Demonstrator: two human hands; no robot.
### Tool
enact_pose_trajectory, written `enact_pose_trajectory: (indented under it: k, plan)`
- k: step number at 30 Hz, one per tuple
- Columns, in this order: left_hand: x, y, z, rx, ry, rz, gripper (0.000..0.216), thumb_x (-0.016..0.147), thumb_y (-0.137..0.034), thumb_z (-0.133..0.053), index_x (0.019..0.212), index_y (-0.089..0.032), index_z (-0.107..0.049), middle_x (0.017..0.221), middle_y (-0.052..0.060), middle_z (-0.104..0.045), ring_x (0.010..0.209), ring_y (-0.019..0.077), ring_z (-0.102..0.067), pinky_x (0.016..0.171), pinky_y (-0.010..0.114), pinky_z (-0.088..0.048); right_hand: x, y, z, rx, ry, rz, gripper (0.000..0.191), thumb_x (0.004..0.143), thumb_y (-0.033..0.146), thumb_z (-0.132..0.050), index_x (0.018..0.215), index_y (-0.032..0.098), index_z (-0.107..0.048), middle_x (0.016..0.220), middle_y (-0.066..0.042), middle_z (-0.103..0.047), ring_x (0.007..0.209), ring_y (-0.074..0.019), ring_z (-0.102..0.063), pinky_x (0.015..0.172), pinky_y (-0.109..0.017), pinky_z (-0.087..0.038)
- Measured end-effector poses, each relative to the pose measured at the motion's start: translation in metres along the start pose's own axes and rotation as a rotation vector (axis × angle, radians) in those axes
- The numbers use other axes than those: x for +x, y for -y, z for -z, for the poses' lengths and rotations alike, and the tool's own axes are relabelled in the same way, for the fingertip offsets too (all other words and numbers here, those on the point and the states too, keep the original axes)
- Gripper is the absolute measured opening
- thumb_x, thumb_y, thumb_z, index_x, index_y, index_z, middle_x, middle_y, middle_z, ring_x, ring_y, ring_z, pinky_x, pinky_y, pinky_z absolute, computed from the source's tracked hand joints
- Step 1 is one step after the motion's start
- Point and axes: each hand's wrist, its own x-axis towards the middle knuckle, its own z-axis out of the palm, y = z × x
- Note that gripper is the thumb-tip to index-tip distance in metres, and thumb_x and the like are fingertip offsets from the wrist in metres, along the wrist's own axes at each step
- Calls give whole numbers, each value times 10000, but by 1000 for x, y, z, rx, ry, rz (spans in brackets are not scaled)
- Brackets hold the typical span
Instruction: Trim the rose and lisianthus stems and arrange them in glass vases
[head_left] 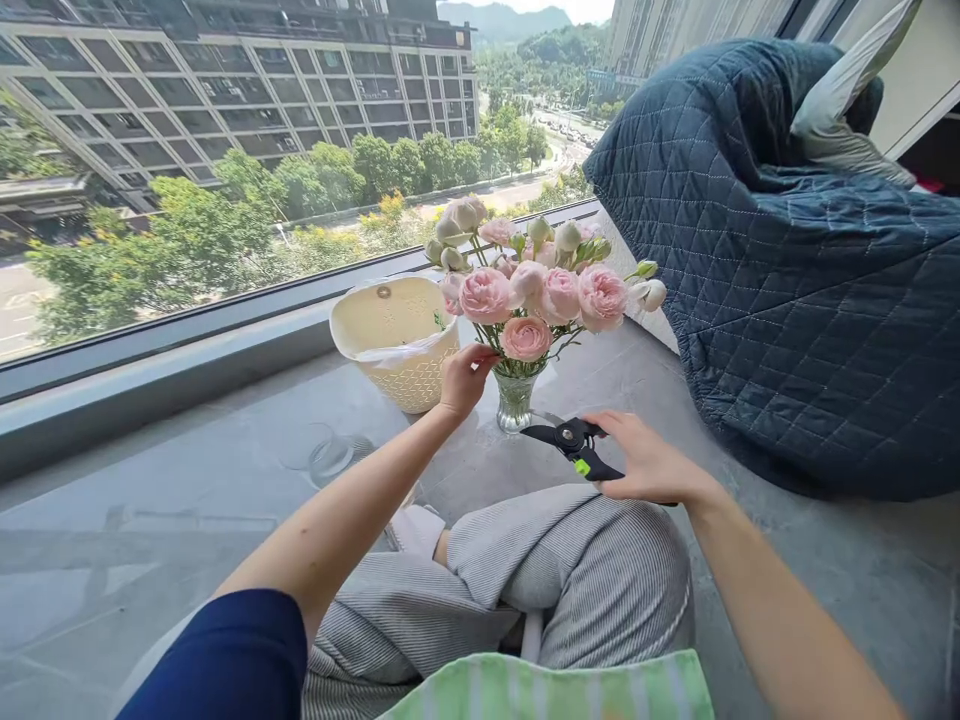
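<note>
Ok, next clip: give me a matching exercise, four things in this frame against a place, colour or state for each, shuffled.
1. shears
2. basket
3. glass vase
4. quilt

A. dark blue, heaped at the right
B. holds pink flowers, left hand at the stems
C. cream, lined with plastic
D. held in the right hand

Pairs: 1-D, 2-C, 3-B, 4-A.

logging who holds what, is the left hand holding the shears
No, the shears are in the right hand, while the left hand is up at the flowers in the vase.
</note>
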Motion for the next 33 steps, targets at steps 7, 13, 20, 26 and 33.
enact_pose_trajectory:
  k: [7, 13, 20, 26, 33]
  plan:
    - [-4, 3, -3, -121, -78, 20, 72, 792, -239, -619, 738, -192, -608, 773, 19, -714, 712, 139, -672, 681, 241, -518, 3, -4, -5, -3, 19, 2, 739, 625, 244, -680, 1324, 217, -440, 1279, -90, -522, 1180, -277, -463, 1040, -437, -346]
    - [-2, 5, -4, -169, -77, 62, 61, 792, -235, -622, 765, -184, -603, 783, 33, -702, 720, 145, -675, 687, 263, -552, 11, -14, -4, -9, 40, 32, 743, 632, 239, -668, 1335, 229, -428, 1267, -86, -533, 1154, -268, -484, 1003, -409, -370]
    - [-6, 10, 5, -198, -20, 0, 142, 793, -317, -640, 849, -190, -669, 854, 46, -715, 754, 147, -677, 726, 287, -573, 62, -110, -66, -208, 114, -44, 685, 595, 285, -687, 1249, 189, -506, 1200, -116, -567, 1124, -293, -504, 986, -420, -322]
    - [-7, 25, 6, -241, -46, 134, 230, 762, -391, -672, 856, -182, -661, 871, 53, -707, 753, 149, -675, 755, 302, -575, 85, -176, -163, -278, 41, -141, 705, 589, 323, -686, 1246, 160, -489, 1147, -140, -553, 1074, -300, -491, 958, -424, -313]
    - [-43, 36, -12, -213, -13, 140, 198, 796, -383, -646, 825, -189, -624, 853, 32, -621, 773, 128, -617, 746, 269, -535, 84, -181, -214, -241, -59, -110, 750, 612, 370, -667, 1278, 117, -434, 1231, -186, -484, 1140, -338, -411, 1009, -477, -255]
